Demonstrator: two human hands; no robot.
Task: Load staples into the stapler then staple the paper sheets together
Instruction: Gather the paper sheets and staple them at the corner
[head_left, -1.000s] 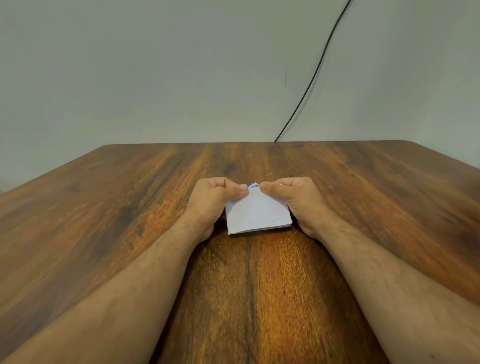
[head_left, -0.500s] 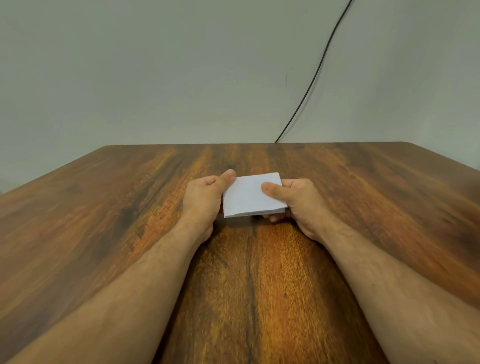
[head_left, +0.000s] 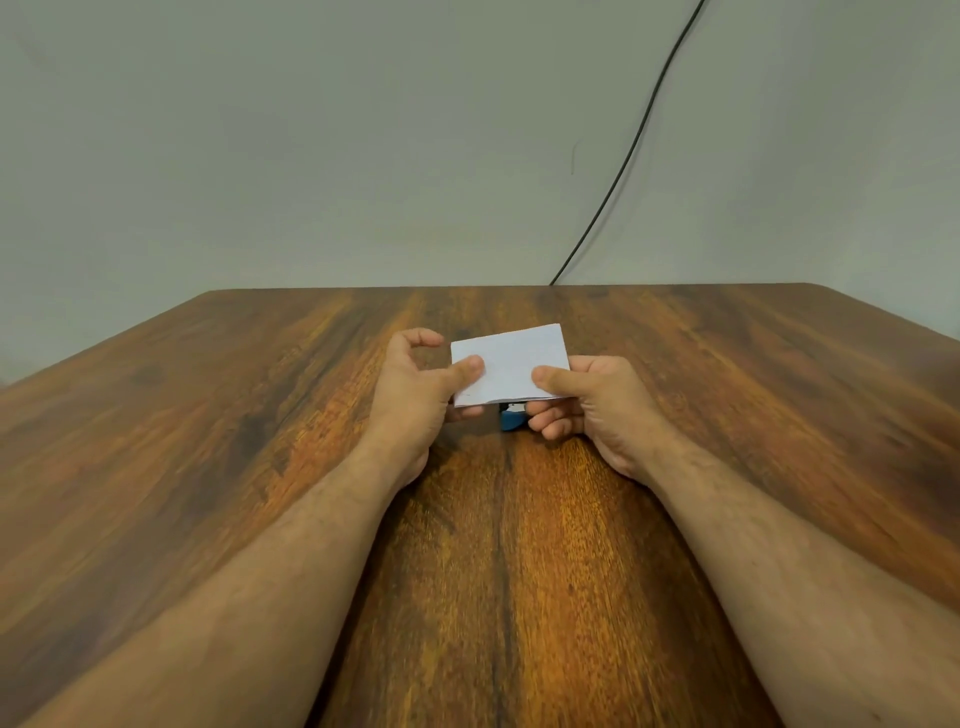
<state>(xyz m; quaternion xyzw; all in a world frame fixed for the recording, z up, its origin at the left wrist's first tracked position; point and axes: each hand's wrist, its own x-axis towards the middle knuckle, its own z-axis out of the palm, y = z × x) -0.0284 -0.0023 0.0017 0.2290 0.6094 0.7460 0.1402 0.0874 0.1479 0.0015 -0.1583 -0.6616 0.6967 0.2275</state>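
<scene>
Both hands hold one small stack of white paper (head_left: 509, 366) above the tabletop (head_left: 208, 467), near its middle. The left hand (head_left: 415, 384) pinches the stack's left edge, thumb on top and a finger beneath; its other fingers (head_left: 423, 336) curl loosely, touching nothing. The right hand (head_left: 592, 400) grips the right edge in the same way, thumb on top, fingers closed under the sheets.

A blue stapler (head_left: 511, 418) shows partly under the paper's near edge, beside the right fingers. Whether it rests on the tabletop or is held cannot be told, nor whether it is loaded.

Risks, as judged: the sheets may slide out of line under two separate pinches, giving a crooked join. With the stapler hidden under the paper, the staple may land off the intended corner. If the magazine is empty, pressing will bind nothing.

Count: one paper stack, number of sheets unclear; one stapler; two hands; one black cable (head_left: 623, 171) on the wall; no loose staples seen
</scene>
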